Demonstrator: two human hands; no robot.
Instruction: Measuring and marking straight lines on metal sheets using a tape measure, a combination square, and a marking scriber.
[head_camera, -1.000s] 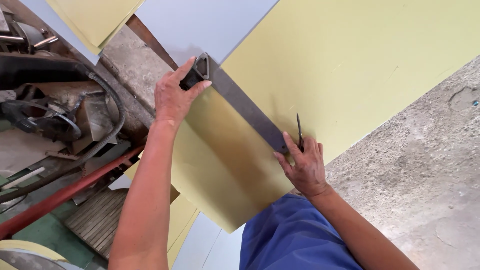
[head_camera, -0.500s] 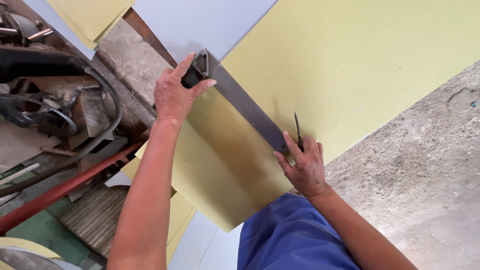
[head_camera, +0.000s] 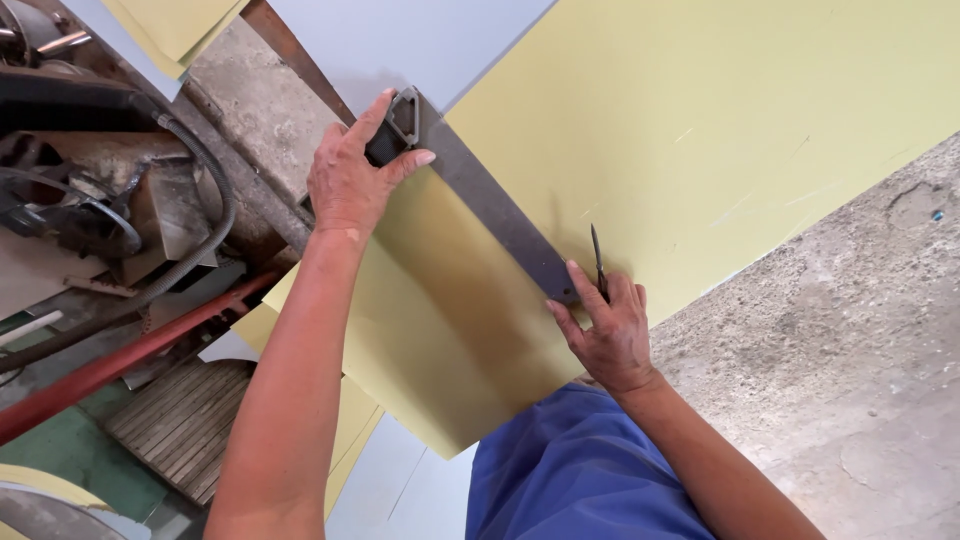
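Left hand (head_camera: 352, 182) grips the stock of a metal square (head_camera: 480, 195), bracing it on the yellow sheet's (head_camera: 700, 130) far-left edge, while right hand (head_camera: 607, 335) pins the blade's near end, fingers pinching a scriber (head_camera: 597, 258) alongside.

Grey sheet (head_camera: 420, 35) lying at top, partly tucked under yellow board. Rough concrete floor (head_camera: 850, 340) showing at right. Dark hose (head_camera: 205, 215) curving past cluttered rusty machinery (head_camera: 90, 190) at left. Red bar (head_camera: 120, 360) slanting across lower left. Slatted wooden pallet (head_camera: 180, 425) sitting below it. Green floor patch (head_camera: 60, 460) showing beside pallet.
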